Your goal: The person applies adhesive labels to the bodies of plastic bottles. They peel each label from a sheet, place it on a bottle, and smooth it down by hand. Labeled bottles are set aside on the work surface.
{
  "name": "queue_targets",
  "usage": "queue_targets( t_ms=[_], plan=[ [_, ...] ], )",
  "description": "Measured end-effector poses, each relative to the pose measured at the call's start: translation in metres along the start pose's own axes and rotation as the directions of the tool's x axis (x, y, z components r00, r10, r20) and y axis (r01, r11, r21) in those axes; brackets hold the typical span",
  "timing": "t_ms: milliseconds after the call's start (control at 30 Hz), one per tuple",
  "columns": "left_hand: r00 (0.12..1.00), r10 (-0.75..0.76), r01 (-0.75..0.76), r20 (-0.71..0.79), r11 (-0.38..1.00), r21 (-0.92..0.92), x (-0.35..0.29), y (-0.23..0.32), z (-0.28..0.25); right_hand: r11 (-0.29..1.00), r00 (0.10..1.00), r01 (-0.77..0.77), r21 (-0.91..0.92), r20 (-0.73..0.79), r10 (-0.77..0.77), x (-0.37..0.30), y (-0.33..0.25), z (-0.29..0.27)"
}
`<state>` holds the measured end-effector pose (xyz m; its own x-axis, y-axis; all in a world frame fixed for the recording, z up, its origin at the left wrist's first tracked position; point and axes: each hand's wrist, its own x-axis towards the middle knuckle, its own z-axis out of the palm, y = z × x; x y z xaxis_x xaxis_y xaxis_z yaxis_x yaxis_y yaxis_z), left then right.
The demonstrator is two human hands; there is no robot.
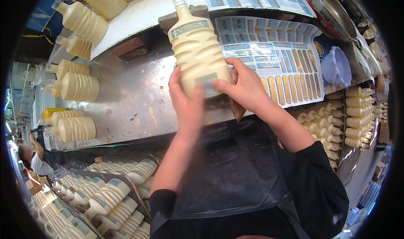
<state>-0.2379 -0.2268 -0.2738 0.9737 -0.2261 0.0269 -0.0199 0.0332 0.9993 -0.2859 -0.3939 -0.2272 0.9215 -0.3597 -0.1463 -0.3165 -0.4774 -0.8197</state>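
A cream-coloured bottle (197, 49) with wavy ridges and a clear neck lies between my hands, its neck pointing away from me. Its far end rests by a grey block (167, 22). A blue-grey label (191, 27) sits near the shoulder, and a second small label (206, 78) is on the part closest to me. My left hand (186, 102) grips the bottle's left side, its thumb blurred over the lower label. On the opposite side my right hand (246, 85) holds it, thumb pressed at that label's right edge.
Sheets of blue and gold labels (269, 54) lie to the right, beside a lilac bucket (336, 66). Similar bottles (80, 87) line the metal bench's (134, 108) left end. Crates of bottles (109, 197) stand at lower left, more bottles at right (355, 121). Another person (40, 165) is far left.
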Motion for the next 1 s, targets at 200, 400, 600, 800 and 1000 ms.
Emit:
queue_targets(
  t_ms=[200,400,600,800,1000],
  plan=[
    [1.0,0.001,-0.002,-0.011,1.0,-0.013,0.001,0.004,0.003,1.0,1.0,-0.004,0.027,-0.013,0.004,0.002,0.0,0.001],
    [0.999,0.041,-0.041,0.003,0.999,0.03,0.0,-0.002,-0.001,0.999,1.0,-0.011,0.039,0.002,0.011,0.003,0.004,0.002],
    [1.0,0.027,-0.027,0.01,0.999,-0.017,0.0,0.0,-0.001,0.999,1.0,-0.001,0.054,-0.011,0.002,0.004,0.007,0.004],
    [0.999,0.039,-0.038,0.014,0.998,-0.057,0.0,-0.005,-0.003,0.994,1.0,0.007,0.106,0.01,-0.008,0.004,0.01,0.004],
    [0.999,0.029,-0.024,0.04,0.99,-0.139,0.001,-0.006,-0.007,0.98,0.997,-0.05,0.193,0.075,0.036,0.002,0.006,-0.002]
  ],
)
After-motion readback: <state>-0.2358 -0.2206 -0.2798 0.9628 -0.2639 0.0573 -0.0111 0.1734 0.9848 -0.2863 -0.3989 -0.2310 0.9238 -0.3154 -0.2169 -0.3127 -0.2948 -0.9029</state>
